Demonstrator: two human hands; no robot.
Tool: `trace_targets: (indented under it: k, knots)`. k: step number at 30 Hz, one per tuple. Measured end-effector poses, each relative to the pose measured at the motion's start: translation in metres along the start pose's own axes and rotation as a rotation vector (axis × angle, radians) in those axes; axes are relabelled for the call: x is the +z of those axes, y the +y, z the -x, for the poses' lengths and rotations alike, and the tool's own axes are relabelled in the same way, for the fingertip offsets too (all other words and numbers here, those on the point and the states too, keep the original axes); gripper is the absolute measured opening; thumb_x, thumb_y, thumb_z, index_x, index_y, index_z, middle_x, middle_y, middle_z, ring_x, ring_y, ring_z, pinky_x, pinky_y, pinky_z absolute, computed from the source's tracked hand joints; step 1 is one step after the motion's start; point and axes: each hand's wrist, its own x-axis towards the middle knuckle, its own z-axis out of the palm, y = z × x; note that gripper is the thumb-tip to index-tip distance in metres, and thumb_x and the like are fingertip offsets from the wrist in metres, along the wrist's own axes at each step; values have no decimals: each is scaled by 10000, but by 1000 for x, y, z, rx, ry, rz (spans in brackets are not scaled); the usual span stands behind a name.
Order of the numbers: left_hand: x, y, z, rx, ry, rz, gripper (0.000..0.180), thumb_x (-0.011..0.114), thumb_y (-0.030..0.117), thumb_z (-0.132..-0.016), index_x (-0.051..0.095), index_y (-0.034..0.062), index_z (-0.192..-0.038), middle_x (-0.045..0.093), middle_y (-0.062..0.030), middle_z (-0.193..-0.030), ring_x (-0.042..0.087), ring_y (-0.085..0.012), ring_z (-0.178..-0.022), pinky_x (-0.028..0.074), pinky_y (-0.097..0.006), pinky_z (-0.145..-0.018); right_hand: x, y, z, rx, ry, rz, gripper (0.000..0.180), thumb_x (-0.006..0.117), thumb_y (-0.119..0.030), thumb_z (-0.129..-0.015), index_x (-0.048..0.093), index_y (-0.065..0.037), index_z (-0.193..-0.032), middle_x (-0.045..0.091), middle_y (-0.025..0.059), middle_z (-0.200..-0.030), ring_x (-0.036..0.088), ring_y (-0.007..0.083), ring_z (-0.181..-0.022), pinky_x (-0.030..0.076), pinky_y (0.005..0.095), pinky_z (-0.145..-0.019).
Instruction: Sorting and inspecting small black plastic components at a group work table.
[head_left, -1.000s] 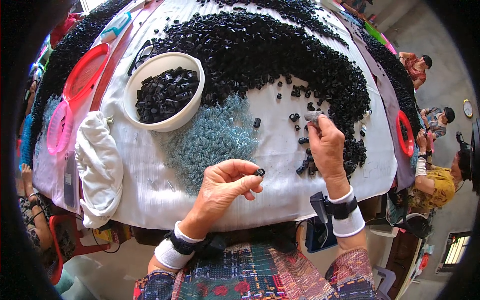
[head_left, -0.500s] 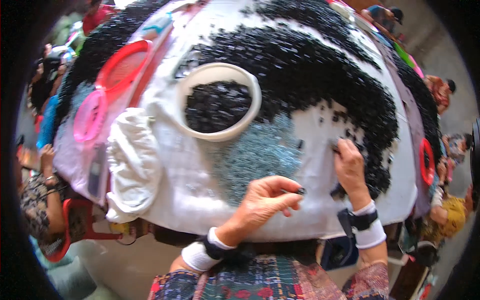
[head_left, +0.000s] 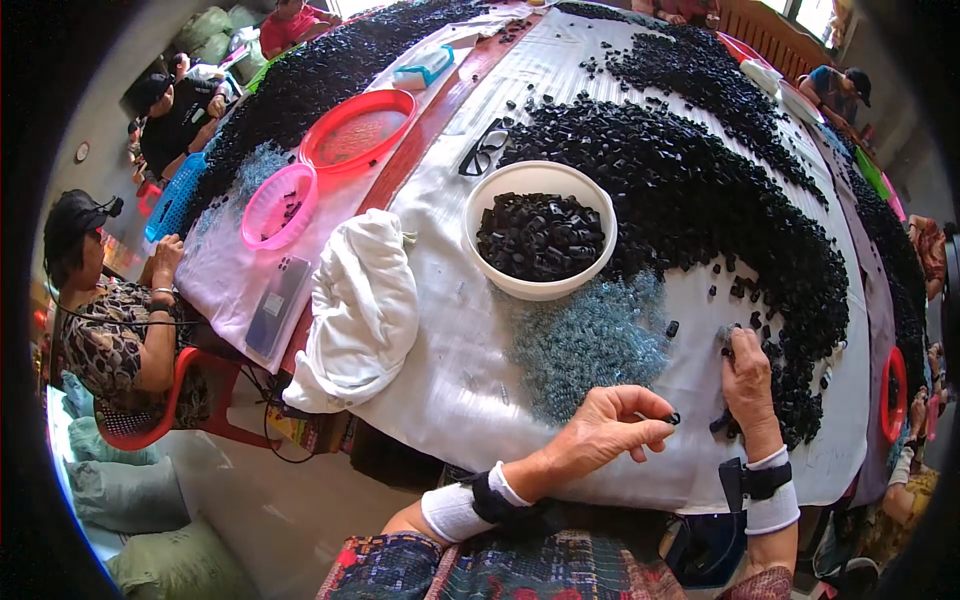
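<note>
My left hand (head_left: 605,430) pinches a small black plastic piece (head_left: 674,419) between thumb and fingertips, above the white cloth. To its right, my right hand (head_left: 750,380) is low over the cloth with its fingers pressed together. Something small and pale seems to be at those fingertips, but I cannot make out what it is. Between the hands and the bowl spreads a heap of small clear bluish pieces (head_left: 590,335). A large mass of small black plastic parts (head_left: 690,190) curves around the far and right side. One loose black part (head_left: 672,328) lies beside the bluish heap.
A white bowl (head_left: 608,240) holds black parts. Left of it are a crumpled white cloth (head_left: 365,310), black-framed glasses (head_left: 483,148), a pink basket (head_left: 250,222), a red tray (head_left: 408,112) and a phone-like slab (head_left: 275,312). A person (head_left: 120,330) sits at the left edge; others work farther around.
The whole view has swung, so table and bowl appear farther right and lower. Both hands keep nearly the same poses, the left still pinching its black piece.
</note>
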Motion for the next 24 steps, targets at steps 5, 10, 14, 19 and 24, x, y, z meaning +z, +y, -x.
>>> trace_targets:
  k: [5,10,14,19,24]
  knots:
    - [1,-1,0,1,64,-9,191,662,58,-836,615,-11,-1008,651,-69,-841,643,-132,-723,535,-240,-594,-12,-22,1,65,-16,-142,178,525,82,-700,500,17,-864,533,186,-843,556,355,-745,455,392,-632]
    - [2,4,3,42,155,-10,162,666,47,-829,624,-14,-972,655,-83,-822,645,-143,-715,526,-240,-583,-27,-74,7,186,55,-696,136,623,30,-760,618,1,-893,609,99,-762,574,130,-642,457,257,-573]
    - [10,3,0,62,130,-51,200,685,71,-828,619,-15,-996,655,-72,-851,640,-122,-733,515,-219,-576,-38,-93,17,131,120,-756,185,652,49,-747,641,2,-926,641,116,-783,615,162,-658,482,274,-590]
    - [16,0,0,112,197,-163,201,688,72,-825,623,-20,-991,663,-78,-853,650,-138,-741,529,-237,-599,-47,-102,26,30,150,-576,201,665,64,-724,637,9,-915,632,152,-795,634,260,-678,496,307,-606]
    - [17,-4,3,127,220,-237,224,692,109,-831,621,-10,-1008,674,-60,-852,645,-94,-759,519,-212,-614,-42,-101,31,-34,158,-529,195,655,85,-706,614,31,-888,612,165,-791,620,302,-699,495,335,-613]
